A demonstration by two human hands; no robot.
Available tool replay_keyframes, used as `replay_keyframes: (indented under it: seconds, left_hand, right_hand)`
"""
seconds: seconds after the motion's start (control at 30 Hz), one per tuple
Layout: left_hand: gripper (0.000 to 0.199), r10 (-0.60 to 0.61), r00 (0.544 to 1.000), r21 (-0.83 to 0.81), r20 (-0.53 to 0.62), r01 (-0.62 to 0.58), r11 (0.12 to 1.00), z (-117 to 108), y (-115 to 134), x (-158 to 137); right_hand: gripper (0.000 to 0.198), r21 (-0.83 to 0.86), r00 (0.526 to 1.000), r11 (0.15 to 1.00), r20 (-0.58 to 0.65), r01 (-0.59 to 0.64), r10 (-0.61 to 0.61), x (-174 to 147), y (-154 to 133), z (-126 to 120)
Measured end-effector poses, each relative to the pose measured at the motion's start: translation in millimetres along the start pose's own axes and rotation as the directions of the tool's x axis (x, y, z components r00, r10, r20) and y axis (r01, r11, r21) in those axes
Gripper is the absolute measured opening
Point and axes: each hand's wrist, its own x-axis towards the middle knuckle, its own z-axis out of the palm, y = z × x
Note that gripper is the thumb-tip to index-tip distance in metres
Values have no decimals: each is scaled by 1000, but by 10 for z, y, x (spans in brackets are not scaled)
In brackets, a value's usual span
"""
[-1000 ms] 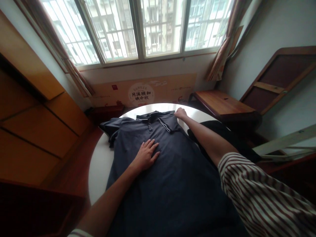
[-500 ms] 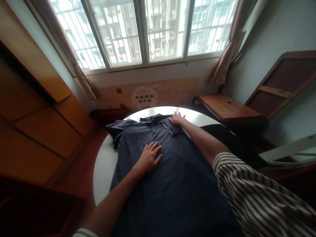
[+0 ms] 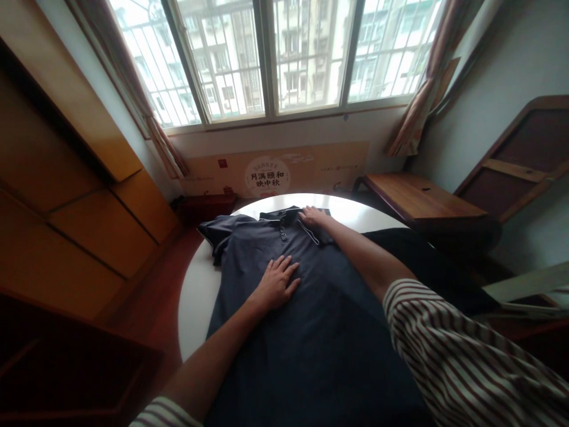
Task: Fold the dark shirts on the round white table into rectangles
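A dark grey polo shirt (image 3: 306,332) with white-edged trim lies spread front side up, its collar toward the window. My left hand (image 3: 278,283) rests flat on the chest below the buttons, fingers spread. On the shoulder by the collar lies my right hand (image 3: 312,216), its fingers stretched out and pointing left over the cloth. Beneath that hand, the right-side sleeve is folded inward across the front, its white-striped cuff near the button placket. The other sleeve (image 3: 226,231) extends to the left, its edge bunched.
The shirt is on a round white table (image 3: 195,302). A black cloth (image 3: 422,261) lies along the table's right side. Beyond stand a wooden side table (image 3: 427,193) at the right and orange-brown cabinets (image 3: 89,237) at the left. A barred window (image 3: 267,59) is ahead.
My right hand has shifted left along the shoulder toward the collar, its fingers less spread. My left hand stays on the chest. The whole view has moved slightly.
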Motion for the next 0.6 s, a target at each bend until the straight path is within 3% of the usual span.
replay_keyframes:
  seconds: [0.17, 0.3, 0.37, 0.47, 0.53, 0.57, 0.6]
  left_hand:
    - [47, 26, 998, -38, -59, -29, 999, 5, -32, 19]
    - [34, -44, 957, -155, -287, -1, 988, -94, -140, 51]
    - [32, -164, 883, -199, -440, 82, 977, -220, -284, 49]
    - [29, -400, 675, -260, -620, 305, 916, -478, -632, -5]
    - [29, -531, 562, -314, -634, 440, 841, -653, -897, -76]
    - [29, -564, 550, -328, -617, 472, 819, -729, -1016, -118]
    - [29, -562, 580, -320, -590, 471, 822, -795, -1117, -160]
  right_hand:
    - [61, -11, 992, 995, -85, 95, -96, -458, -439, -107]
    - [62, -27, 975, 981, -103, 193, -194, -1237, -697, 75]
    - [60, -22, 960, 964, -85, 265, -266, -1662, -736, 249]
    - [64, 17, 947, 949, -70, 316, -314, -2166, -695, 511]
    - [62, 29, 934, 938, -100, 347, -342, -2357, -635, 625]
    - [60, 32, 927, 931, -116, 363, -357, -2410, -607, 658]
    - [60, 34, 920, 926, -128, 376, -369, -2438, -585, 677]
